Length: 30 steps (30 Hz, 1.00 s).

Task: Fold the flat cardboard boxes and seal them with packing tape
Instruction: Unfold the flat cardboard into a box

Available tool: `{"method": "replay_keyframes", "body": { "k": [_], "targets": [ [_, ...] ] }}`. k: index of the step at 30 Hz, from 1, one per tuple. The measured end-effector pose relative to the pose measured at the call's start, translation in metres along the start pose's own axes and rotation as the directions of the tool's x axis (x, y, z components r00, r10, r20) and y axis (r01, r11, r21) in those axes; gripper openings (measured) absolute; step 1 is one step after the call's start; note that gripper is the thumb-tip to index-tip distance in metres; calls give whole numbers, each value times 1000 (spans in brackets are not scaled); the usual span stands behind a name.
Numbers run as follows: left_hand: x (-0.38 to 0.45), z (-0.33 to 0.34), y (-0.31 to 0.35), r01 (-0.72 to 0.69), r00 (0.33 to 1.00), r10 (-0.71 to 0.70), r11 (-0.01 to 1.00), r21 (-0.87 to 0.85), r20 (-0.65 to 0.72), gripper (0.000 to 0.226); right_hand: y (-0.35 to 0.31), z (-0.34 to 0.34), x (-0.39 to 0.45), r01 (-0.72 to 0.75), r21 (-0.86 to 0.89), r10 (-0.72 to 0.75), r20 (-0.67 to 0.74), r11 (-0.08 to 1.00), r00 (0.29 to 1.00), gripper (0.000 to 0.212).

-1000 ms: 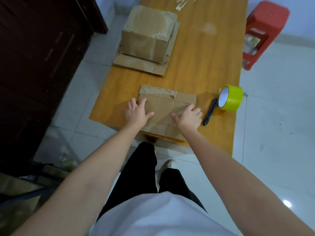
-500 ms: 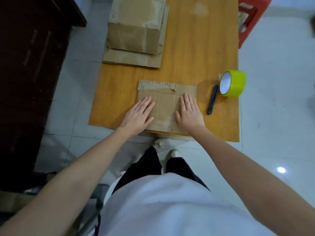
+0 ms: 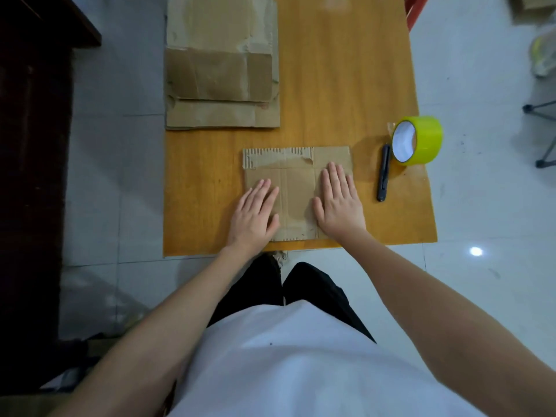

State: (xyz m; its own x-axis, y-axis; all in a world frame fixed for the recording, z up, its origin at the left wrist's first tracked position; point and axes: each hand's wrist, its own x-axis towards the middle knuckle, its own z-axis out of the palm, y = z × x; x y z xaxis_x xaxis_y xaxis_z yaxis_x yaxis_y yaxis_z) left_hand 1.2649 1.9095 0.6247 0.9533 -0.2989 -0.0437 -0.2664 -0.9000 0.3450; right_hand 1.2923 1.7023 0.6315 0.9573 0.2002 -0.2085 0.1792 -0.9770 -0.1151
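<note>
We've got both palms flat on the flat cardboard box (image 3: 296, 191) at the near edge of the wooden table (image 3: 346, 85). Left hand (image 3: 254, 213) covers its left side, right hand (image 3: 338, 203) its right; fingers straight and together, pressing, gripping nothing. Box unfolded, holds nothing. Folded box (image 3: 219, 46) sits on a stack of flat cardboard (image 3: 222, 114) at the far left; contents not visible. Yellow tape roll (image 3: 421, 139) stands on edge to the right, black knife (image 3: 384, 173) just beside it. Versus one second ago: fingers were curled at the near edge, now laid flat further up the cardboard. Tape and knife unmoved.
</note>
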Motion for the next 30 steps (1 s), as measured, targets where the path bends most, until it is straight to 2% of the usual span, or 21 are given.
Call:
{"method": "replay_keyframes", "body": {
  "k": [10, 30],
  "targets": [
    [-1, 0, -1, -16, 999, 16, 1000, 2, -45, 52, 0, -1, -1, 10, -14, -10, -24, 1000, 1000, 63],
    [-1, -1, 9, -43, 999, 39, 989, 143, 30, 54, 7, 5, -8, 8, 15, -7, -88, 1000, 996, 63]
  ]
}}
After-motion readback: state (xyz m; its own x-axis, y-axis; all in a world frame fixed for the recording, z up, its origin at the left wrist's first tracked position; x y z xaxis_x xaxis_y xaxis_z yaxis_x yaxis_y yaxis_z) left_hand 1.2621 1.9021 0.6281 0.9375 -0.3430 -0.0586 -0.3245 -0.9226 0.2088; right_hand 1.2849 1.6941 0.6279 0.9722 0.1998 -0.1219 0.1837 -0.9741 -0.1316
